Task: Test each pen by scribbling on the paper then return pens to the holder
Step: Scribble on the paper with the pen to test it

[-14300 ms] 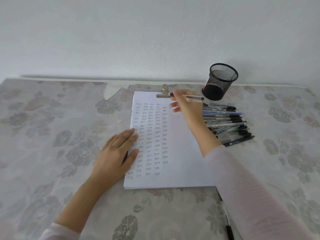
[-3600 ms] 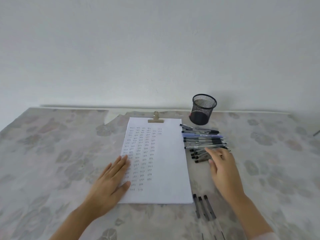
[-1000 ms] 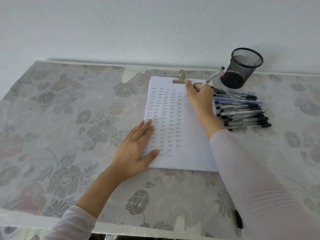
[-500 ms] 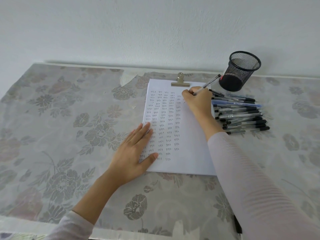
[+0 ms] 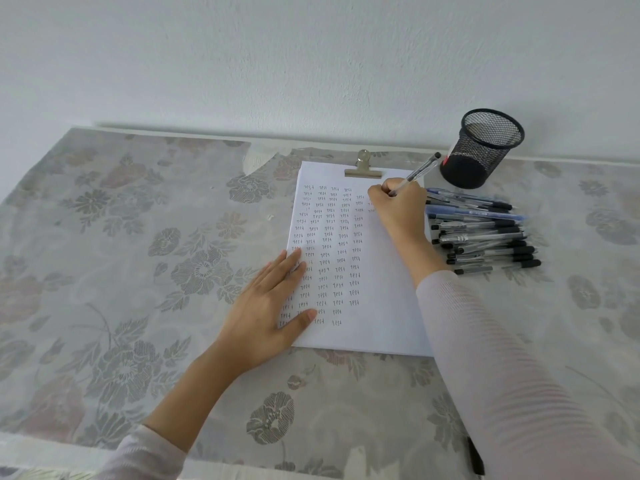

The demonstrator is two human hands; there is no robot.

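The pen [image 5: 417, 169] is pinched in the right hand [image 5: 398, 211], tip down on the upper right part of the paper [image 5: 384, 299]. Its back end tilts toward the mesh holder [image 5: 483, 150]. The left hand [image 5: 270, 306] lies flat, fingers straight, pressing on the sheet's left edge. Rows of small written words fill the page's left side. A metal clip [image 5: 363, 170] grips its top. A heap of pens [image 5: 485, 237] lies just right of the sheet, near the holder, on the flowered tablecloth [image 5: 138, 271].
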